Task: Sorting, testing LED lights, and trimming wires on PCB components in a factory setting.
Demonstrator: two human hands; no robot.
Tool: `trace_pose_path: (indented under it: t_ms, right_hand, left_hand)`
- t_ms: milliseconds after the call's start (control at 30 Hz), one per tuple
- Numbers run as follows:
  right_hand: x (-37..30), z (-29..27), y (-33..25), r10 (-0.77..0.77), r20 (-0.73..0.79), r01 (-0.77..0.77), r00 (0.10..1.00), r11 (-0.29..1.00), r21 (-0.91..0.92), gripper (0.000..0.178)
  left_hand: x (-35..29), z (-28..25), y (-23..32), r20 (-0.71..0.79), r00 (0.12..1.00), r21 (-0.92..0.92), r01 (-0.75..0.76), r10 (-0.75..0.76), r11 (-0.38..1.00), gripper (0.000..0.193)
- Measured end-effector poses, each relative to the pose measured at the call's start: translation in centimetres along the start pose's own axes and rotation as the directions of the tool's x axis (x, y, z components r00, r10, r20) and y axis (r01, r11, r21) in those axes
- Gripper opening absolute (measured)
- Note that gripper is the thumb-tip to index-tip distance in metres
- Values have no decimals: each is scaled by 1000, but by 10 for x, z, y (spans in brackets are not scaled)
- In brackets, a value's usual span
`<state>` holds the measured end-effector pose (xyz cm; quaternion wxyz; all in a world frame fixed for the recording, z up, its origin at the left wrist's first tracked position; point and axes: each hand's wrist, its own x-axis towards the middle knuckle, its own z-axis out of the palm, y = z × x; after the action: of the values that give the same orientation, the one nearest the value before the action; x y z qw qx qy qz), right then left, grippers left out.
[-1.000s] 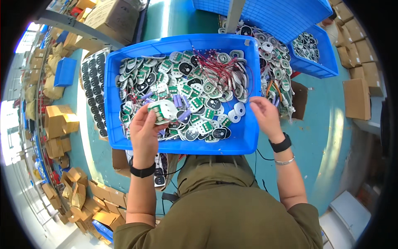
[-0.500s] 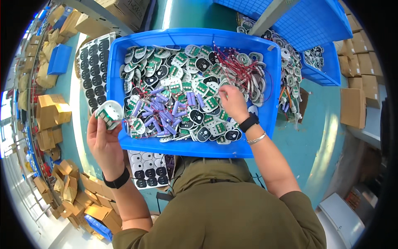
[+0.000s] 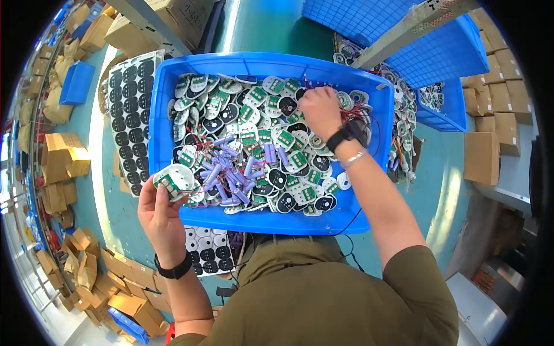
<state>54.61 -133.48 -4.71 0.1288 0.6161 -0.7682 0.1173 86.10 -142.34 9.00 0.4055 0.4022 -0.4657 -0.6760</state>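
My left hand (image 3: 158, 216) pinches a round white plastic housing (image 3: 180, 177) with a green circuit board in it, over the front left corner of a large blue tote (image 3: 277, 226). A thin red wire trails from the housing toward the tote. My right hand (image 3: 321, 109) is closed, its fingers curled down into a tangle of red wires (image 3: 362, 109) at the far right of the tote; what they grip is hidden. Many similar housings (image 3: 251, 113) fill the tote, some showing black faces. Purple cylindrical batteries (image 3: 231, 179) with red wires lie on them, between my hands.
A sheet of black oval pads (image 3: 131, 118) stands left of the tote, and another sheet (image 3: 209, 252) lies below its front edge. Metal posts (image 3: 398, 34) rise at the back. More blue totes (image 3: 444, 109) are at the right; cardboard boxes (image 3: 482, 158) line both sides.
My right hand has moved away from me, from the middle of the pile onto the red wires. My left hand, still holding the housing, has come slightly right and nearer. The view has shifted a little.
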Motion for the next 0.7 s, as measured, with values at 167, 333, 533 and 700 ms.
trace_pose_path:
  t_ms: [167, 333, 533, 700]
  right_hand:
    - [-6, -82, 28, 457, 231, -409, 859, 341, 847, 9]
    - [-13, -165, 31, 448, 21, -183, 894, 323, 929, 7]
    - [-24, -228, 19, 402, -125, 159, 907, -51, 986, 9]
    - [-51, -250, 9, 466, 15, -19, 885, 3, 1000, 18]
  left_hand:
    - [-1, -7, -2, -41, 999, 19, 34, -33, 999, 22]
    - [2, 8, -7, 22, 997, -34, 69, -68, 997, 21]
    - [-7, 54, 0, 142, 990, -92, 28, -15, 995, 22]
    - [-34, 101, 11, 272, 962, -62, 33, -15, 997, 21]
